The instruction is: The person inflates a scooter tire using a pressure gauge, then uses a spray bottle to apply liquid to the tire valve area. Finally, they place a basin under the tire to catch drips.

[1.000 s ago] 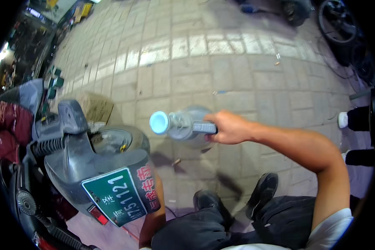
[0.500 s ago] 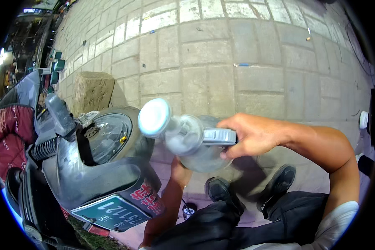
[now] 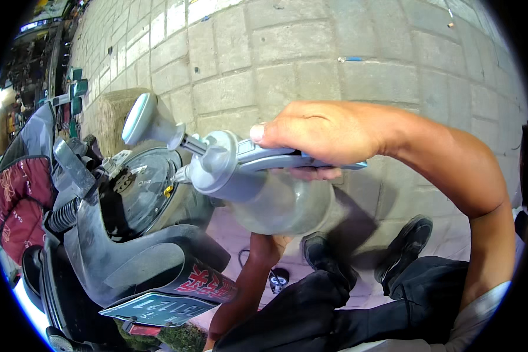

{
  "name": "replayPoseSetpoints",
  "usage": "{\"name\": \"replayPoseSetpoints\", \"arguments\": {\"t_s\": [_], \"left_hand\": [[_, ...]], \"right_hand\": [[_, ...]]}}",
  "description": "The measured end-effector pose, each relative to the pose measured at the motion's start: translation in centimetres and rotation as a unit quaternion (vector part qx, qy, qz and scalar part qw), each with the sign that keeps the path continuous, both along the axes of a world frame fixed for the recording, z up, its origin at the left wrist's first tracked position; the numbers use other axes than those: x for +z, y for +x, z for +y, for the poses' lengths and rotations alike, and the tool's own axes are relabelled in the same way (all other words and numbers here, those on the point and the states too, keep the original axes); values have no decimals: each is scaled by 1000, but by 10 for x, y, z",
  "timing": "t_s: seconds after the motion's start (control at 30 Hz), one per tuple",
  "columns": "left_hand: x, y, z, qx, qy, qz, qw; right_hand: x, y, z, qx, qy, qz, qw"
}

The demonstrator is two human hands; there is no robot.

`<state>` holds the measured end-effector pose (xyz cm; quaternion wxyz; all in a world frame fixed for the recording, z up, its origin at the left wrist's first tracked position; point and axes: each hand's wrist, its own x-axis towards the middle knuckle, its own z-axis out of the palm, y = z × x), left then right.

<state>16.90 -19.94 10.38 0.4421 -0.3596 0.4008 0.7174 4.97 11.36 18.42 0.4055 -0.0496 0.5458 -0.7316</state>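
A pump spray bottle (image 3: 299, 202) with a clear, cloudy body is tilted in front of me, its grey head and white pump knob (image 3: 139, 119) toward the left. My right hand (image 3: 320, 132) is closed around its grey handle from above, thumb along the top. My left hand (image 3: 270, 246) is under the bottle, against its lower side; the bottle hides most of those fingers. The nozzle (image 3: 182, 174) points at the wheel (image 3: 141, 188) of a scooter, close to the tyre.
The scooter's dark rear fender (image 3: 141, 264) and green plate (image 3: 158, 309) stand at my left. A wooden block (image 3: 118, 114) sits beyond the wheel. A small round black item (image 3: 278, 280) with a cord lies near my shoes (image 3: 328, 258). Paving (image 3: 346, 35) stretches ahead.
The bottle has tipped over to the left, its nozzle now toward the wheel. My right hand has risen and wrapped further over the handle. The view has shifted slightly.
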Motion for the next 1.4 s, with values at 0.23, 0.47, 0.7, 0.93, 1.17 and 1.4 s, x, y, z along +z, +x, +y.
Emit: {"name": "replayPoseSetpoints", "arguments": {"t_s": [0.23,0.47,0.7,0.93,1.17,1.4], "left_hand": [[6,4,19,2,30,9,1000],[0,4,21,22,77,14,997],[-1,2,34,48,117,-35,991],[-6,-2,47,71,134,-78,985],[1,-6,46,75,98,-73,990],[-6,-1,47,78,133,-81,985]], "right_hand": [[9,-8,-5,36,34,23,998],[28,-24,-7,69,102,48,991],[46,-39,-10,46,120,81,988],[59,-53,-19,57,155,74,983],[66,-60,-19,77,176,75,978],[65,-53,-17,83,206,67,973]]}}
